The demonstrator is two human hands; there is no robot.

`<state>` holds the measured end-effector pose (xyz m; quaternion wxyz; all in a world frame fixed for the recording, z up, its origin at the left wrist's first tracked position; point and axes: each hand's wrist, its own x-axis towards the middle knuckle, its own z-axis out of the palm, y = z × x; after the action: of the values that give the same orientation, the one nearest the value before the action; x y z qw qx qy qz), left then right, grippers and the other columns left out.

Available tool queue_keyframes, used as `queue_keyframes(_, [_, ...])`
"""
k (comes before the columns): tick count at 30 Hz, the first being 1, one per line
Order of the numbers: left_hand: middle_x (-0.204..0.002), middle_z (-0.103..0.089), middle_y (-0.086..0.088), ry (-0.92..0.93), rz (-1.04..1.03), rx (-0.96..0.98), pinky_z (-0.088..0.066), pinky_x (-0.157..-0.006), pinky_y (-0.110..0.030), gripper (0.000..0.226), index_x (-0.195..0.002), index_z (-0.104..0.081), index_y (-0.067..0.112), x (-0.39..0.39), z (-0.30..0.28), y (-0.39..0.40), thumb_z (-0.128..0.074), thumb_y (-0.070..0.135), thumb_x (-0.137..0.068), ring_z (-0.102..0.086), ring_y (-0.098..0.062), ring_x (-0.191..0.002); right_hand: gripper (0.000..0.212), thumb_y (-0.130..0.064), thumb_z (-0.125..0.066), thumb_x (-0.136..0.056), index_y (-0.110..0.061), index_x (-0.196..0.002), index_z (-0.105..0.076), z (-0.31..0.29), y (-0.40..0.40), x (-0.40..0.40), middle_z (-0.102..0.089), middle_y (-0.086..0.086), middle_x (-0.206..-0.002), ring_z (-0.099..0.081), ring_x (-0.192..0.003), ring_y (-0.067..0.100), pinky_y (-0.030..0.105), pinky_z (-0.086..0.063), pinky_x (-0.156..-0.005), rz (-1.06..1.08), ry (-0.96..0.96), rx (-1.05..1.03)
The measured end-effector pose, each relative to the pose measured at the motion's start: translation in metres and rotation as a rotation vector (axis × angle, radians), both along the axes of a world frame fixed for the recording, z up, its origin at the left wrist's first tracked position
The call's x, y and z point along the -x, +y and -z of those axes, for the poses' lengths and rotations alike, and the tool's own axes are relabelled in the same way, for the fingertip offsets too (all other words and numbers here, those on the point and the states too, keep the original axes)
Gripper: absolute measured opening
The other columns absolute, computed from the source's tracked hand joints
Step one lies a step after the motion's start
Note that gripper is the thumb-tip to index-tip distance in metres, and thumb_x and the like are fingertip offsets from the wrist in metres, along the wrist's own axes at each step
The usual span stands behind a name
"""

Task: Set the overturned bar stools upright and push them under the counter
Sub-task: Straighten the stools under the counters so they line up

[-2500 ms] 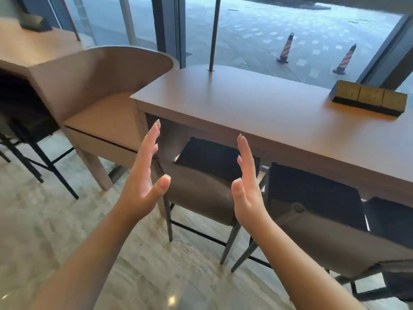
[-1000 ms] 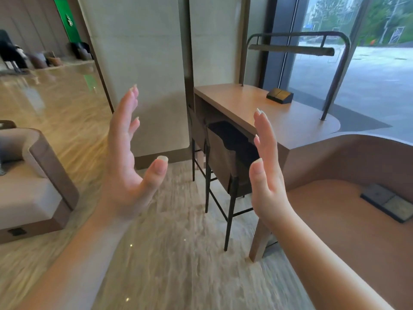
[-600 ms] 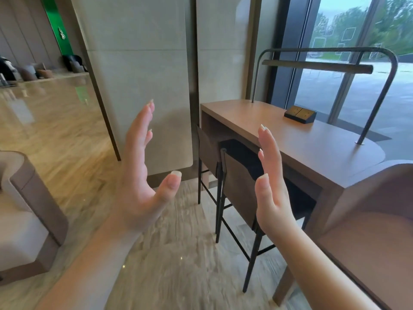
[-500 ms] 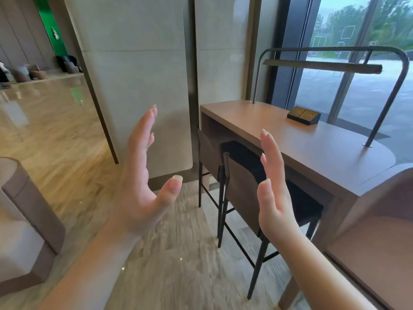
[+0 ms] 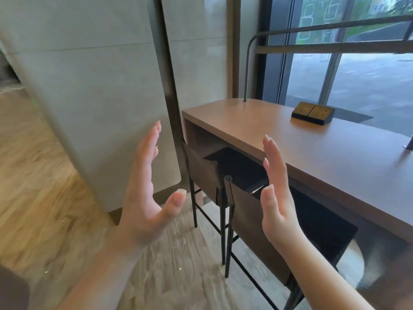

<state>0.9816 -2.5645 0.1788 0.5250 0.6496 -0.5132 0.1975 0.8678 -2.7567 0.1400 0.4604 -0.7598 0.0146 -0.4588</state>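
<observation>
Two brown bar stools stand upright with their dark seats under the wooden counter (image 5: 324,153). The far stool (image 5: 202,173) is next to the wall panel; the near stool (image 5: 248,220) is closer to me. My left hand (image 5: 147,193) and my right hand (image 5: 277,198) are raised in front of me, palms facing each other, fingers straight, holding nothing. Both hands hover in the air, short of the stools and not touching them.
A grey wall panel (image 5: 100,97) stands left of the counter. A dark socket box (image 5: 312,113) sits on the counter top, and a metal lamp frame (image 5: 248,63) rises from it. Windows lie behind. Marble floor (image 5: 178,265) spreads in front of the stools.
The view has swung from one counter section to this one and moved closer to the two stools. My hands stay raised and open throughout.
</observation>
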Motion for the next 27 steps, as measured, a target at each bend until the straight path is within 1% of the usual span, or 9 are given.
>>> queue_keyframes(3, [-0.167, -0.02, -0.002, 0.009, 0.014, -0.007, -0.026, -0.119, -0.054, 0.085, -0.159, -0.016, 0.021, -0.051, 0.0, -0.029, -0.044, 0.069, -0.095, -0.02, -0.025, -0.154, 0.073, -0.075, -0.024, -0.093, -0.039, -0.156, -0.014, 0.0, -0.022, -0.049, -0.018, -0.022, -0.163, -0.019, -0.15, 0.004, 0.032, -0.02, -0.114, -0.002, 0.01, -0.03])
queue_keyframes(6, [-0.167, -0.021, -0.003, 0.026, 0.045, -0.016, -0.027, -0.119, -0.058, 0.082, -0.158, -0.016, 0.027, -0.101, -0.002, -0.061, -0.044, 0.07, -0.094, -0.021, -0.024, -0.154, 0.074, -0.074, -0.026, -0.094, -0.036, -0.157, -0.014, -0.002, -0.043, -0.091, -0.018, -0.019, -0.164, -0.019, -0.151, 0.006, 0.038, -0.02, -0.116, 0.012, 0.036, -0.031])
queue_keyframes(8, [-0.167, -0.021, -0.002, 0.048, 0.069, -0.016, -0.026, -0.118, -0.061, 0.083, -0.158, -0.017, 0.026, -0.129, 0.0, -0.08, -0.044, 0.071, -0.094, -0.02, -0.024, -0.154, 0.075, -0.074, -0.027, -0.094, -0.035, -0.157, -0.014, -0.001, -0.054, -0.111, -0.018, -0.019, -0.164, -0.018, -0.151, 0.007, 0.038, -0.019, -0.116, 0.042, 0.051, -0.027])
queue_keyframes(10, [-0.167, -0.021, -0.002, 0.061, 0.117, -0.02, -0.027, -0.117, -0.062, 0.083, -0.158, -0.017, 0.027, -0.156, 0.005, -0.099, -0.044, 0.072, -0.093, -0.02, -0.024, -0.154, 0.076, -0.074, -0.027, -0.094, -0.034, -0.157, -0.015, 0.001, -0.064, -0.129, -0.018, -0.019, -0.164, -0.018, -0.151, 0.007, 0.039, -0.019, -0.115, 0.088, 0.056, -0.028])
queue_keyframes(14, [-0.167, -0.022, -0.003, 0.059, 0.257, -0.024, -0.027, -0.118, -0.06, 0.081, -0.159, -0.017, 0.027, -0.213, 0.024, -0.131, -0.044, 0.069, -0.095, -0.021, -0.025, -0.154, 0.076, -0.074, -0.027, -0.095, -0.032, -0.157, -0.016, 0.013, -0.075, -0.159, -0.02, -0.015, -0.164, -0.019, -0.152, 0.01, 0.046, -0.02, -0.117, 0.205, 0.074, -0.043])
queue_keyframes(19, [-0.167, -0.022, 0.002, 0.087, 0.416, -0.074, -0.029, -0.118, -0.058, 0.085, -0.159, -0.018, 0.021, -0.283, 0.055, -0.164, -0.044, 0.07, -0.094, -0.023, -0.021, -0.153, 0.07, -0.074, -0.028, -0.094, -0.041, -0.155, -0.016, 0.04, -0.072, -0.2, -0.021, -0.017, -0.163, -0.02, -0.151, 0.007, 0.034, -0.02, -0.114, 0.427, 0.108, -0.094])
queue_keyframes(23, [-0.167, -0.02, 0.004, 0.094, 0.579, -0.169, -0.027, -0.121, -0.047, 0.087, -0.159, -0.017, 0.022, -0.336, 0.069, -0.173, -0.046, 0.07, -0.093, -0.022, -0.016, -0.153, 0.066, -0.071, -0.029, -0.096, -0.042, -0.154, -0.016, 0.059, -0.055, -0.245, -0.022, -0.018, -0.163, -0.021, -0.151, 0.008, 0.031, -0.02, -0.119, 0.595, 0.14, -0.136])
queue_keyframes(25, [-0.167, -0.02, 0.006, 0.108, 0.62, -0.206, -0.028, -0.121, -0.051, 0.087, -0.158, -0.018, 0.022, -0.358, 0.076, -0.175, -0.047, 0.071, -0.092, -0.023, -0.014, -0.153, 0.065, -0.07, -0.029, -0.097, -0.042, -0.154, -0.015, 0.069, -0.044, -0.266, -0.021, -0.019, -0.163, -0.022, -0.15, 0.007, 0.023, -0.019, -0.12, 0.667, 0.135, -0.158])
queue_keyframes(27, [-0.167, -0.019, 0.011, 0.128, 0.646, -0.257, -0.028, -0.12, -0.053, 0.086, -0.158, -0.018, 0.027, -0.376, 0.084, -0.177, -0.047, 0.073, -0.09, -0.023, -0.011, -0.152, 0.067, -0.07, -0.029, -0.097, -0.038, -0.155, -0.016, 0.077, -0.031, -0.283, -0.021, -0.02, -0.163, -0.021, -0.15, 0.005, 0.017, -0.019, -0.118, 0.717, 0.167, -0.188])
